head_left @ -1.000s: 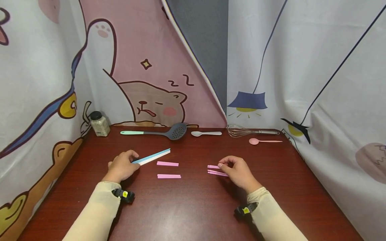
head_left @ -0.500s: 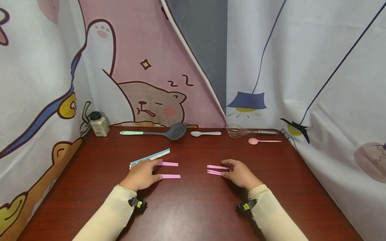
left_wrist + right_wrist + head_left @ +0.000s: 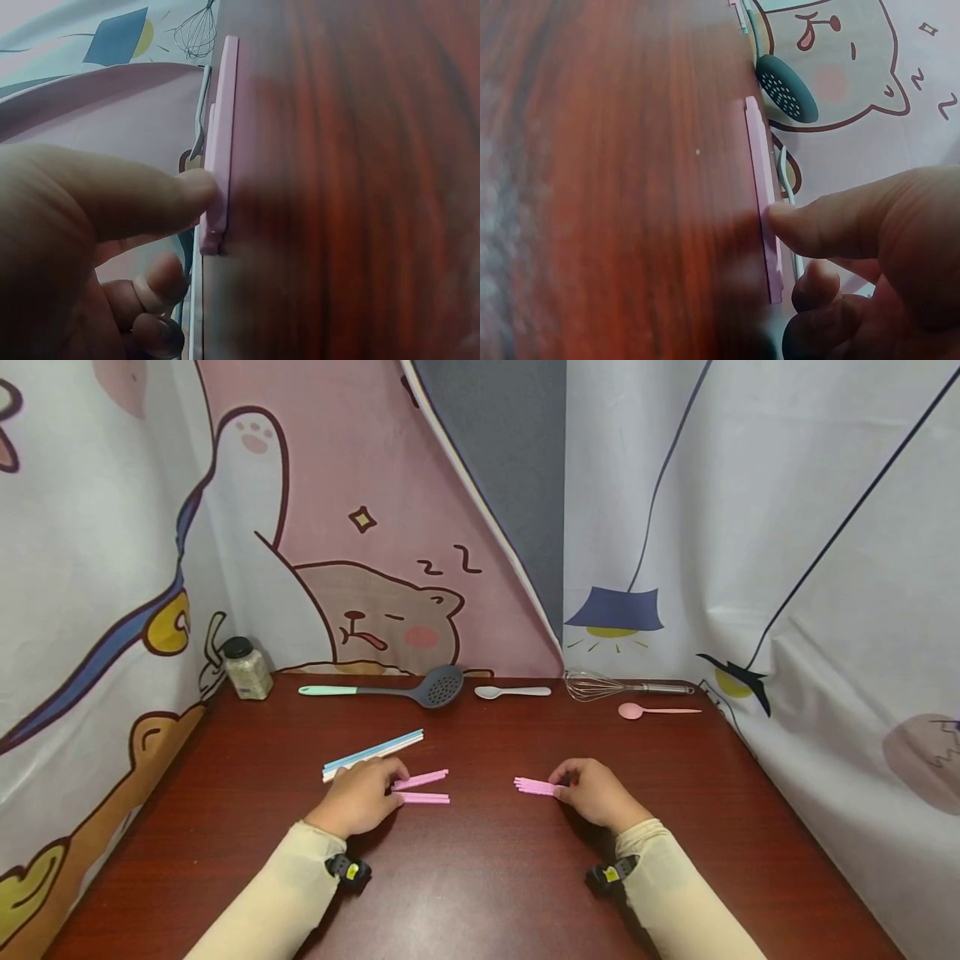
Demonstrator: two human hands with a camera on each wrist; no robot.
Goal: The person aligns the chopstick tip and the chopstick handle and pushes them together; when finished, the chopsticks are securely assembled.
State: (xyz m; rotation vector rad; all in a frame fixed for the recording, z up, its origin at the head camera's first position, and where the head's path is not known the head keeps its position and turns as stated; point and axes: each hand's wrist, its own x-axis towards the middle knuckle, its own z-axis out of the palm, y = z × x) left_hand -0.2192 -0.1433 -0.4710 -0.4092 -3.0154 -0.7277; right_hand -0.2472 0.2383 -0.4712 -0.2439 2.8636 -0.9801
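Note:
In the head view my left hand (image 3: 360, 797) has its thumb and fingertips around the left ends of two small groups of pink sticks (image 3: 423, 798), which spread apart toward the right. Across the table, my right hand (image 3: 596, 793) pinches a bundle of similar pink sticks (image 3: 534, 787) lying close together. The left wrist view shows the left thumb (image 3: 196, 193) against one pink stick (image 3: 223, 142). The right thumb (image 3: 787, 225) presses on a pink stick (image 3: 759, 172) in the right wrist view. Undersides of both holds are hidden. Blue and white sticks (image 3: 375, 754) lie just behind the left hand.
Along the back edge of the brown table (image 3: 480, 877) lie a slotted skimmer (image 3: 438, 687), a white spoon (image 3: 513, 692), a whisk (image 3: 630, 687) and a pink spoon (image 3: 660, 711). A black-lidded jar (image 3: 247, 668) stands at the back left. Printed curtains (image 3: 390, 610) hang behind.
My left hand has left the blue and white sticks and moved right to the pink ones, turning the rear group aslant. The right hand has drawn its two pink groups together.

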